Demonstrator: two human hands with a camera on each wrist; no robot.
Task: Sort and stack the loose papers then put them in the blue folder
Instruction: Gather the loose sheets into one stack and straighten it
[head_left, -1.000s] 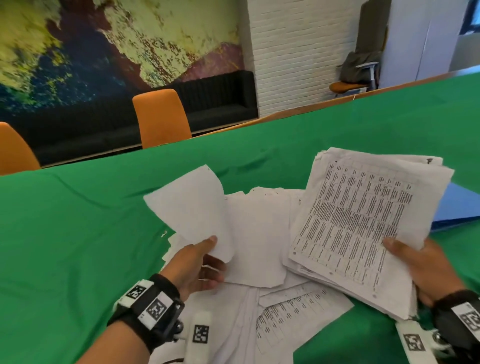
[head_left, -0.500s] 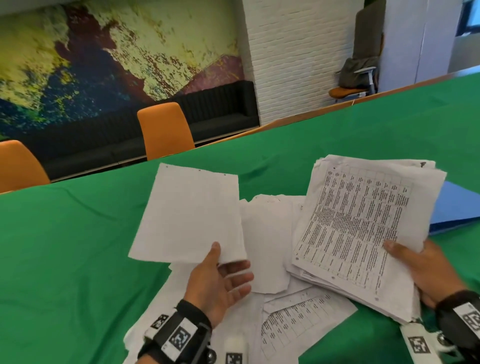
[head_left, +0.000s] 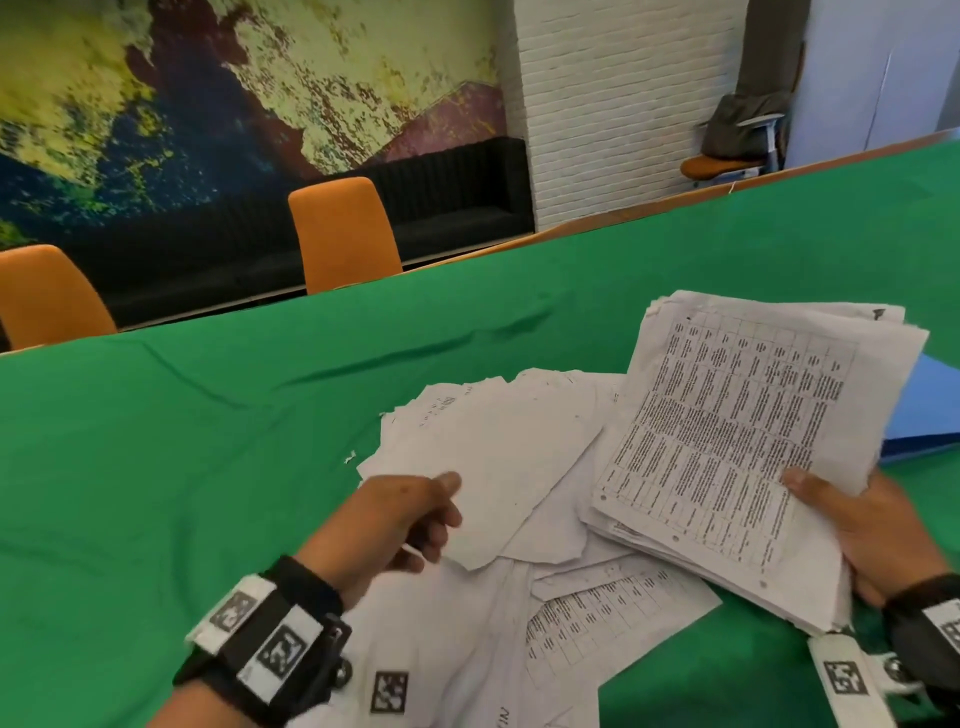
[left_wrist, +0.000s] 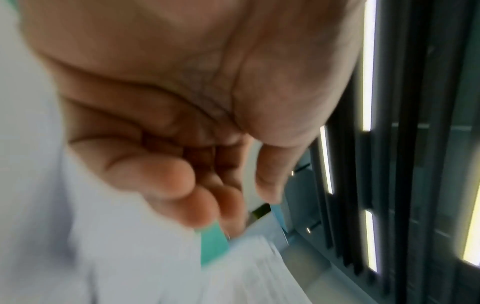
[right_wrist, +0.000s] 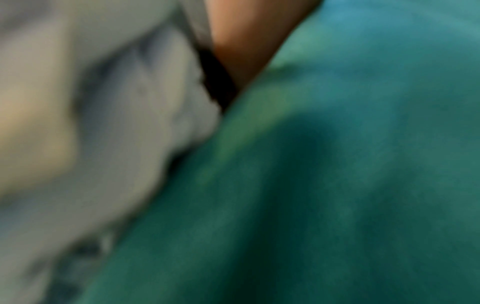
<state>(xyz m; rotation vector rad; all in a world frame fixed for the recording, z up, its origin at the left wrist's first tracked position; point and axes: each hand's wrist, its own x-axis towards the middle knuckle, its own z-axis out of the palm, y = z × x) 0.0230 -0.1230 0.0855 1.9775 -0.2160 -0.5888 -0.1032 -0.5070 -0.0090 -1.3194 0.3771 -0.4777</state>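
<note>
My right hand (head_left: 836, 506) grips a thick stack of printed papers (head_left: 737, 441) at its near right corner, thumb on top, and holds it tilted above the table. My left hand (head_left: 434, 512) pinches a single white sheet (head_left: 509, 457), blank side up, which lies low over the pile just left of the stack. Loose papers (head_left: 597, 629) are spread on the green cloth below both hands. The blue folder (head_left: 930, 410) lies behind the stack at the right, mostly hidden. In the blurred left wrist view my fingers (left_wrist: 182, 181) curl toward the thumb. The right wrist view is blurred: paper (right_wrist: 124, 127) and cloth.
The green tablecloth (head_left: 208, 467) stretches bare to the left and far side. Two orange chairs (head_left: 343, 234) stand beyond the far table edge. A small paper scrap (head_left: 350, 457) lies left of the pile.
The left hand had the single sheet raised. It has turned back-up and brought the sheet down and to the right, toward the stack. The right hand and stack barely moved.
</note>
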